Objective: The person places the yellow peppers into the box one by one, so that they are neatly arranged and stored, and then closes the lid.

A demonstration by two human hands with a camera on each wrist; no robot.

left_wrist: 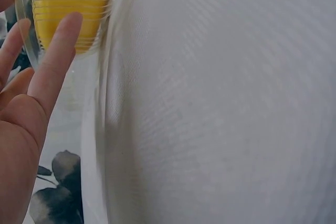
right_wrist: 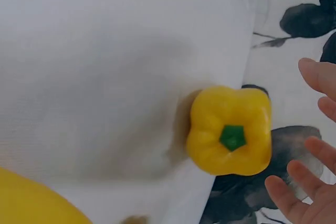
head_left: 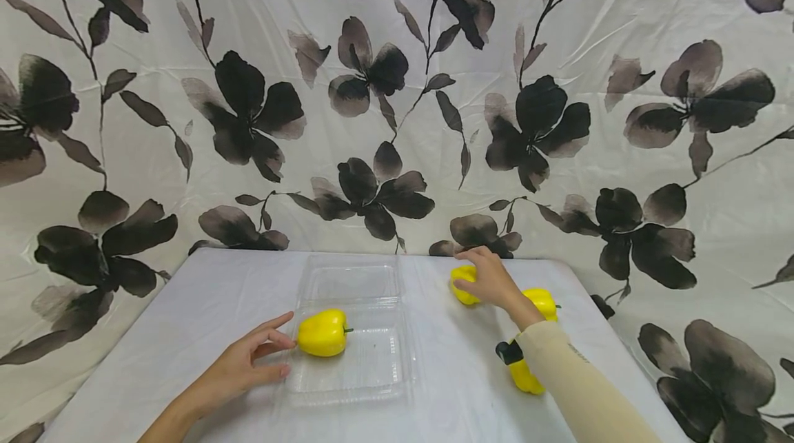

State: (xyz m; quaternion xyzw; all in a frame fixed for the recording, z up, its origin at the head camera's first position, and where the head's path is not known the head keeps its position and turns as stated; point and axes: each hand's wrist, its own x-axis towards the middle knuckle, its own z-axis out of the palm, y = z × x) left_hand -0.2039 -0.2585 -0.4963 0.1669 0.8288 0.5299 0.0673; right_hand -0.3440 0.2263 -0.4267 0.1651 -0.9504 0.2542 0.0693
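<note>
A yellow bell pepper [head_left: 322, 333] lies on its side in the lower half of an unfolded clear plastic clamshell box [head_left: 347, 391], its green stem to the right. My left hand [head_left: 245, 367] is at the box's left edge with fingers extended; in the left wrist view the fingers [left_wrist: 60, 56] lie against or just beside the clear wall. Over at the far right of the table, my right hand [head_left: 490, 281] reaches above another yellow bell pepper [head_left: 464, 284]. Its fingers are spread, and the right wrist view shows them apart from a pepper [right_wrist: 228, 129].
Behind my right forearm sits a yellow bell pepper [head_left: 542, 303], and one more [head_left: 527, 377] is partly hidden under the wrist with its black strap [head_left: 509, 352]. The box's lid [head_left: 350, 281] lies flat toward the back. A flowered curtain [head_left: 372, 119] hangs behind the white table [head_left: 236, 284].
</note>
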